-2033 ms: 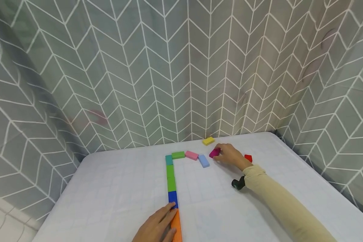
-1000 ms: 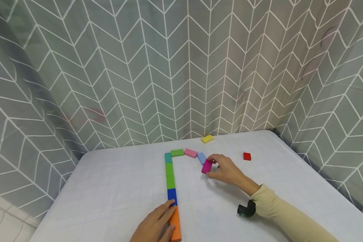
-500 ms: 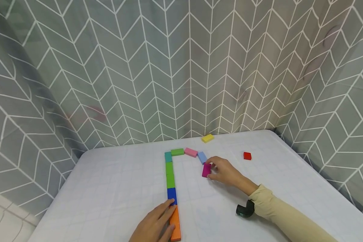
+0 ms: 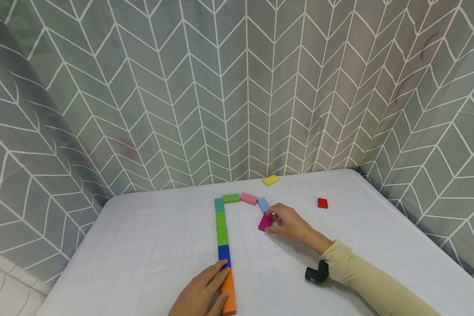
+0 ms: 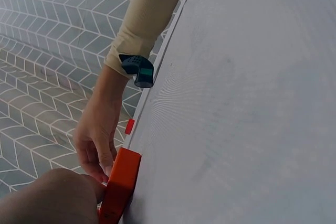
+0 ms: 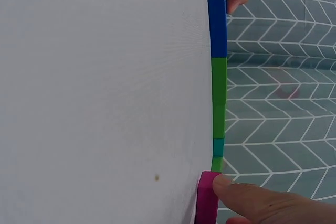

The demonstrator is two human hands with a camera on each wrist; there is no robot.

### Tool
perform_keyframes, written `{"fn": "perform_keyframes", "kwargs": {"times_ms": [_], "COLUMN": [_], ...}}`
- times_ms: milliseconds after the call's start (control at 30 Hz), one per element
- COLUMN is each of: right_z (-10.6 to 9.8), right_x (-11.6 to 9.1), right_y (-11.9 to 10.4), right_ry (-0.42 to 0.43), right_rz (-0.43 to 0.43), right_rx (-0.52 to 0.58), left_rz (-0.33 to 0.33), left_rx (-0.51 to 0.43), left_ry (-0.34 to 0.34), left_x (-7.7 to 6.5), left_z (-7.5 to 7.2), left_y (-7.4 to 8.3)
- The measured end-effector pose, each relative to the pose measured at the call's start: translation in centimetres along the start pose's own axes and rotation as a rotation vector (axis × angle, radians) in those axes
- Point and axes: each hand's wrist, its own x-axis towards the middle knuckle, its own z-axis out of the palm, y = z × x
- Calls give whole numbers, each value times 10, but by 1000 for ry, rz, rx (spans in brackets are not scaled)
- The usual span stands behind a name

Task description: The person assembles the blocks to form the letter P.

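In the head view, my right hand (image 4: 290,224) pinches a magenta block (image 4: 265,222) between thumb and fingers, at the near end of a light blue block (image 4: 263,204). Whether the two blocks touch is hard to tell. The right wrist view shows the thumb (image 6: 252,198) pressed on that magenta block's side. My left hand (image 4: 200,289) rests with extended fingers along the orange block (image 4: 229,294), a fingertip reaching the dark blue block (image 4: 224,254). Beyond it, the row continues with two light green blocks (image 4: 222,235) and a teal block (image 4: 219,204).
From the teal block a green block (image 4: 231,198) and a pink block (image 4: 249,199) lead right. Apart lie a yellow block (image 4: 271,180) at the back edge and a red block (image 4: 322,203) at right. A dark camera (image 4: 317,273) sits on the right wrist; patterned curtains surround the white table (image 4: 142,245).
My right hand has brought the magenta block left and nearer, from the right of the light blue block to its near end, turning it. My left hand has stayed on the row.
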Motion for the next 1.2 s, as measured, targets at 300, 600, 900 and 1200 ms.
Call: {"fn": "perform_keyframes", "kwargs": {"times_ms": [300,600,900,1200], "right_z": [-9,-11,-19,-26], "right_x": [6,11,25,87], "right_y": [7,19,22,74], "right_ry": [-100,-179,-140,-93], "right_rz": [15,-4,12,84], "right_rx": [-55,-37,-68,-286], "left_rz": [-13,-20,24,135], "left_rx": [-1,-7,22,106], "left_ry": [-25,-32,25,98], "left_x": [1,2,0,-1], "left_z": [0,-3,0,10], "left_y": [0,0,-2,-8]}}
